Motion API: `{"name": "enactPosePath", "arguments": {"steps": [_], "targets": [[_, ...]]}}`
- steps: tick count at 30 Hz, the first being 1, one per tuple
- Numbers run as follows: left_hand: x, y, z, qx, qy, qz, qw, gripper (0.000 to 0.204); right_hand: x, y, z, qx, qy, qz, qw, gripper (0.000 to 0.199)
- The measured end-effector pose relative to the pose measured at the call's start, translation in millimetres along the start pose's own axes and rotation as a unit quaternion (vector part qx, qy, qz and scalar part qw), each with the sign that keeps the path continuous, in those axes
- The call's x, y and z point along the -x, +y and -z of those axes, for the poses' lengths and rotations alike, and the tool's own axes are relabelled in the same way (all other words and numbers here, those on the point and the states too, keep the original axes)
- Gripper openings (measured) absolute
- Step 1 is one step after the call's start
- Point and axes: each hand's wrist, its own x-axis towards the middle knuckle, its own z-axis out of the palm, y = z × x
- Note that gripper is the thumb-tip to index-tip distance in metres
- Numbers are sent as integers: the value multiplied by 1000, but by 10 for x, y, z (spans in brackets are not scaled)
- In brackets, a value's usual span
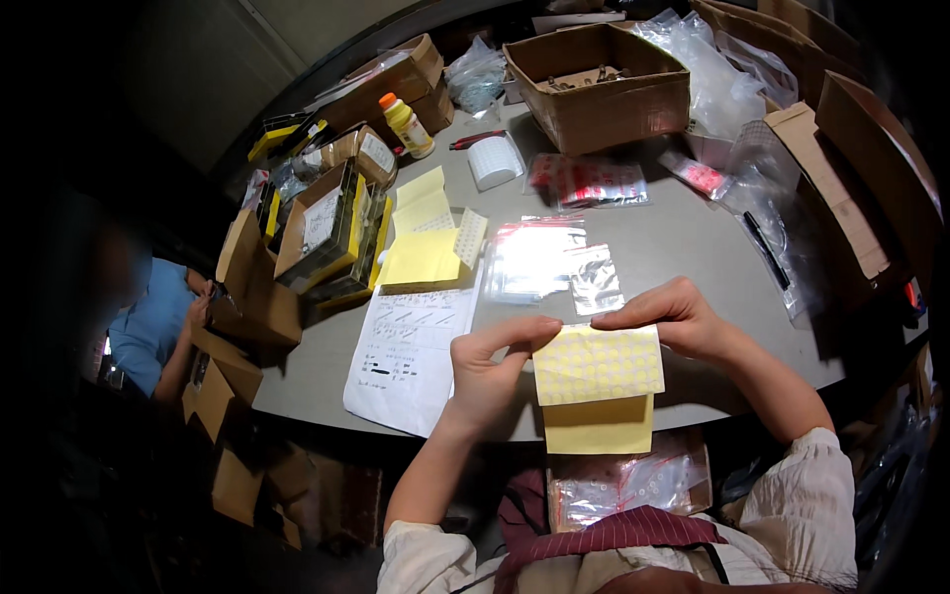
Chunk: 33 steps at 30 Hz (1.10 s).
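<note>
At the table's near edge I hold a sheet of round pale-yellow stickers [600, 368] by its top edge. My left hand [487, 368] is closed, thumb and finger pinching near the upper left corner. My right hand [677, 315] is closed as well, pinching the top edge from the right. A plain yellow paper part [599, 426] hangs below the stickers; I cannot tell whether it is joined to them. Just beyond my fingertips lies a small clear zip bag [595, 280], beside a stack of clear zip bags [534, 259].
Left of the bags lie yellow sheets [421, 259] and a handwritten paper [411, 342]. Farther back are a white label roll [494, 163], a yellow bottle [408, 127] and an open carton [604, 114]. A marker [767, 250] lies right. Another person [148, 312] sits left.
</note>
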Motion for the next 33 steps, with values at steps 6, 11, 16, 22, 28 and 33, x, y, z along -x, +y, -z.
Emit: {"name": "enactPosePath", "arguments": {"steps": [6,11,16,22,28,33], "targets": [[-37,55,66,255,-20,164,953,46,20,-31,-33,174,-11,162,971,52],[51,-59,-91,222,-46,223,948,37,63,36,-83,275,-7,188,943,63],[54,-141,-121,230,-2,159,960,26,-70,-145,-33,96,-69,153,981,59],[126,-161,-284,161,27,95,982,26,-44,-35,-92,-6,-7,-62,998,58],[100,-147,-272,219,-1,136,966,42,-20,49,-165,-15,49,-85,995,50],[165,-122,-27,308,-98,163,932,79,-70,-58,-124,-173,111,-127,970,42]]}}
